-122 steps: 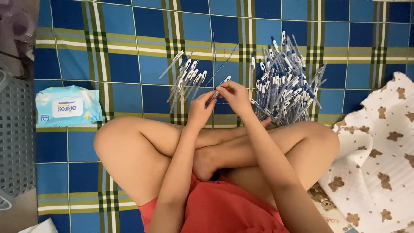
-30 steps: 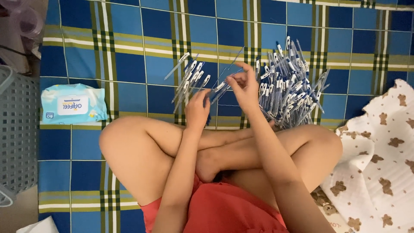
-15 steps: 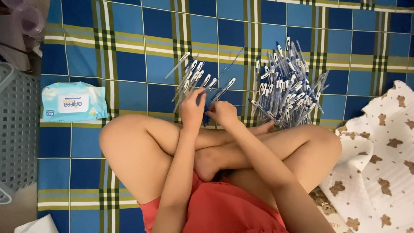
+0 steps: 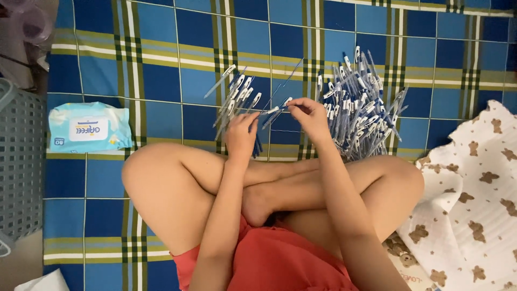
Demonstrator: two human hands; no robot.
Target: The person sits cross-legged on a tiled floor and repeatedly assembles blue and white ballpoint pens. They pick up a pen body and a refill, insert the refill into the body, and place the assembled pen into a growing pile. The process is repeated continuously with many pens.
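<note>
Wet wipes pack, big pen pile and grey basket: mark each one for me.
Wet wipes pack (image 4: pixel 89 127), head view, on the middle of its front label.
Big pen pile (image 4: pixel 360 110), head view, on the thick middle of the heap.
Grey basket (image 4: pixel 20 161), head view, on its slotted side wall.

A pale blue wipes pack lay near the checked mat's left edge, beside a grey basket; a bear-print cloth covered its right edge.

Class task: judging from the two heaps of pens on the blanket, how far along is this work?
Done: a small heap lies by the left hand. In hand: both hands, with the right hand, hold one pen. Left: the far bigger heap on the right.
</note>
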